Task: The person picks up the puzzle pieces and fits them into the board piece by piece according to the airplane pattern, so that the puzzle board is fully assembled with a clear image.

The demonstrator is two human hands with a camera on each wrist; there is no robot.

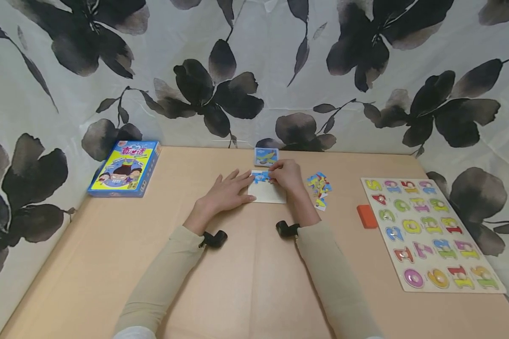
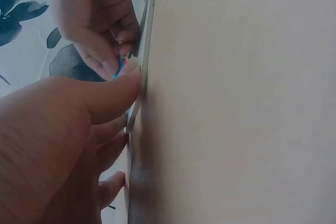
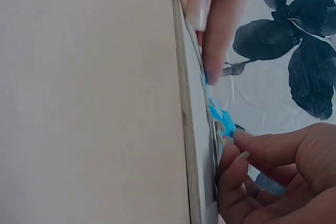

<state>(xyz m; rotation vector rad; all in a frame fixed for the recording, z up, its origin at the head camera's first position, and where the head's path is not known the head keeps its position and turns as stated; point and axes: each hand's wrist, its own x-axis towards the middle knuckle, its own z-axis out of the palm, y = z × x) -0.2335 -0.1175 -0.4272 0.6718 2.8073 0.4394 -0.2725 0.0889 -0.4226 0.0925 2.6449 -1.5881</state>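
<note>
A white puzzle board (image 1: 267, 194) lies in front of me, with blue jigsaw pieces (image 1: 260, 177) along its far edge. My left hand (image 1: 228, 190) rests at the board's left side, fingers extended and spread, fingertips over the far left corner and thumb at the near left edge. At the far right part of the board, my right hand (image 1: 287, 175) pinches a blue jigsaw piece (image 3: 226, 123) between thumb and fingers, right at the row of pieces. Just beyond the board is a small blue picture tile (image 1: 266, 157). Loose jigsaw pieces (image 1: 319, 189) lie heaped right of the right hand.
A blue and yellow box (image 1: 124, 169) sits at the back left. On the right lies a large board of coloured numbers (image 1: 433, 235), with a red block (image 1: 366, 216) by its left edge. A flower-patterned cloth (image 1: 275, 80) hangs behind the wooden table (image 1: 254, 282).
</note>
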